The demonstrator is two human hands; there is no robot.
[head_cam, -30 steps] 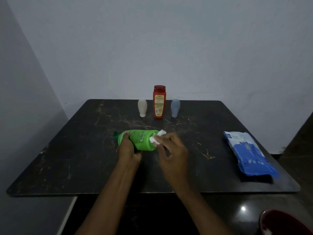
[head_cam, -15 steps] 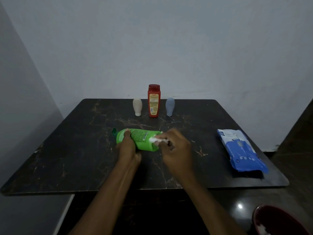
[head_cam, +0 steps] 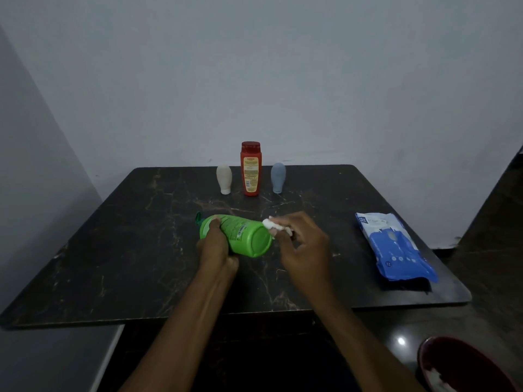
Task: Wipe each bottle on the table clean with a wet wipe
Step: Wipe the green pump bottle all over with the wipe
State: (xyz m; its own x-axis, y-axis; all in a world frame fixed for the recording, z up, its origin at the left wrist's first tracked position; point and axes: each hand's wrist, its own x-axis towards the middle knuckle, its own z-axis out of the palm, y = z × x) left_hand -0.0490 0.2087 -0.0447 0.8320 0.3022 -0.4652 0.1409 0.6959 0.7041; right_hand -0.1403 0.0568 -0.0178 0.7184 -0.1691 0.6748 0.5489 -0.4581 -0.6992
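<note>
A green bottle [head_cam: 246,236] lies on its side over the middle of the dark marble table [head_cam: 127,250], cap to the left, flat base turned toward me. My left hand [head_cam: 216,247] grips its neck end. My right hand [head_cam: 302,244] pinches a crumpled white wet wipe [head_cam: 273,224] at the upper right edge of the bottle's base. Three more bottles stand upright at the table's back: a cream one [head_cam: 224,179], a taller red one [head_cam: 250,168] and a grey-blue one [head_cam: 278,177].
A blue and white pack of wet wipes [head_cam: 394,247] lies near the table's right edge. A dark red bowl [head_cam: 464,366] with white scraps sits low at the bottom right, off the table. Walls close in behind and on the left.
The green bottle has turned so that its base faces me. My right hand with the wipe has slid from the bottle's side to the rim of the base.
</note>
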